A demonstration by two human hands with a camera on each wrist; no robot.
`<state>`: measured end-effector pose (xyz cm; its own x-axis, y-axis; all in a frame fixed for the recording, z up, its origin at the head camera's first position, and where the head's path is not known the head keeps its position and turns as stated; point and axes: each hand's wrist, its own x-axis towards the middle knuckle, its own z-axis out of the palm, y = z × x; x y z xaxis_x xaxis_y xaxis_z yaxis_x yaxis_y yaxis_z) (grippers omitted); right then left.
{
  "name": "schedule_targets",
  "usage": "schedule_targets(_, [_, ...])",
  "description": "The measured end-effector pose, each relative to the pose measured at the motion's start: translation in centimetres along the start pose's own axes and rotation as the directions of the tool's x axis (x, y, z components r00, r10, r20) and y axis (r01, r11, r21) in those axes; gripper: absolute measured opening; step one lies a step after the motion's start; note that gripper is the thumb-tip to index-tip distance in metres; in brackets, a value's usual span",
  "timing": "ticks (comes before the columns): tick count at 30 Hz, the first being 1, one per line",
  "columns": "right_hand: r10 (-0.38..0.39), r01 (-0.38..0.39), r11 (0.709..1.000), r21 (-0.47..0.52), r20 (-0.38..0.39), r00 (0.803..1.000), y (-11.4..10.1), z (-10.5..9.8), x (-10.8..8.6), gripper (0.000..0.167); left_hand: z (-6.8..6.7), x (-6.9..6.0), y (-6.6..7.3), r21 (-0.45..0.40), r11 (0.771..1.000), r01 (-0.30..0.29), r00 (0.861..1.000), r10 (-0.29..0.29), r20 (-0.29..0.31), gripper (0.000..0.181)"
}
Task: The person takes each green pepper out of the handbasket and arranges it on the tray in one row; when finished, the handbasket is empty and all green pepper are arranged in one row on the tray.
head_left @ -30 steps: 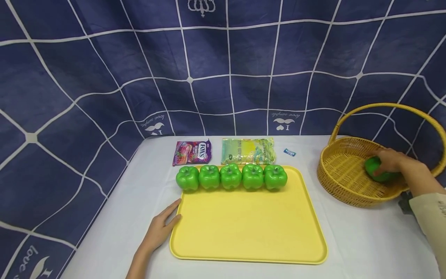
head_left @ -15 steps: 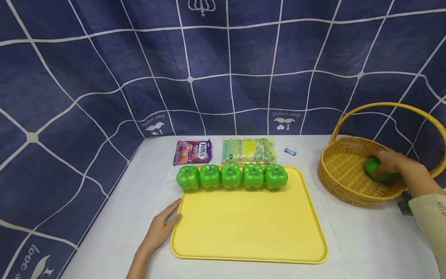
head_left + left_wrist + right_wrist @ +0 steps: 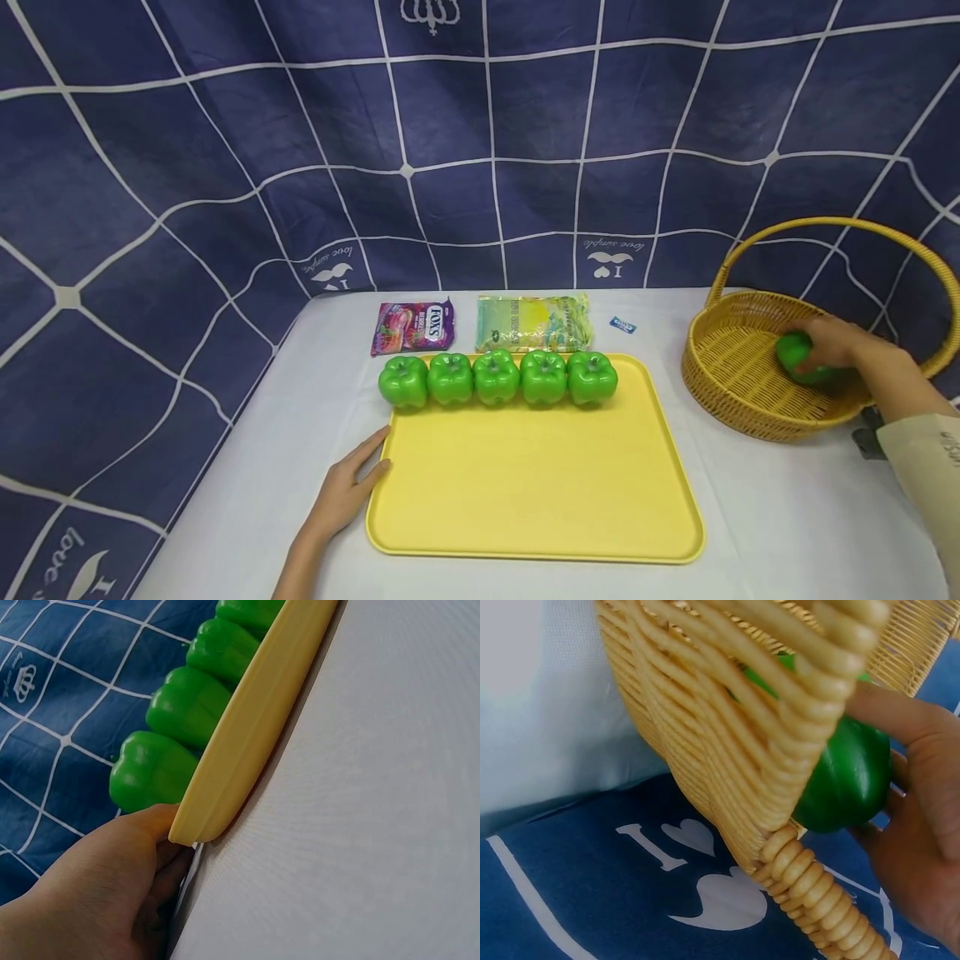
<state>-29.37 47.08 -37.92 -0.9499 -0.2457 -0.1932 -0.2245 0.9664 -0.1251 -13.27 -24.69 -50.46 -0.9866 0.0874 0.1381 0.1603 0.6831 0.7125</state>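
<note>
In the head view, my right hand [image 3: 828,343] is inside the wicker basket [image 3: 708,392] at the right, its fingers around a green bell pepper [image 3: 793,354]. The right wrist view shows this pepper [image 3: 849,776] against the thumb and fingers, partly hidden behind the woven rim. My left hand [image 3: 343,492] rests beside the yellow tray [image 3: 536,492], with thumb and fingertips touching its left rim. Several green bell peppers [image 3: 497,377] stand in a row along the tray's far edge. The leftmost pepper [image 3: 154,772] lies just beyond the left hand in the left wrist view.
Behind the tray lie a purple candy bag [image 3: 413,327], a yellow-green packet [image 3: 534,324] and a small blue wrapper [image 3: 622,325]. The basket's tall handle [image 3: 840,222] arches over it. A navy checked cloth [image 3: 465,108] hangs behind the white table [image 3: 247,500].
My right hand and the pepper in it have shifted slightly left within the basket. My left hand and the row of peppers have stayed in place.
</note>
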Motion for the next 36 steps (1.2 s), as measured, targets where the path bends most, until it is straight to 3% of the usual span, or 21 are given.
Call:
schedule_targets(20, [0.008, -0.008, 1.000, -0.002, -0.056, 0.998, -0.5, 0.3, -0.2, 0.087, 0.1, 0.0, 0.0, -0.003, 1.000, -0.009, 1.000, 0.009, -0.002, 0.049])
schedule_targets(30, [-0.044, 0.023, 0.994, -0.106, -0.198, 0.979, -2.0, 0.3, -1.0, 0.086, 0.1, 0.0, -0.1, -0.002, 1.000, -0.011, 1.000, 0.011, -0.004, 0.050])
schedule_targets(36, [-0.031, 0.018, 0.998, -0.060, -0.233, 0.972, -2.3, 0.5, -1.3, 0.092, 0.0, 0.0, -0.2, 0.004, 1.000, -0.010, 1.000, 0.010, -0.003, 0.050])
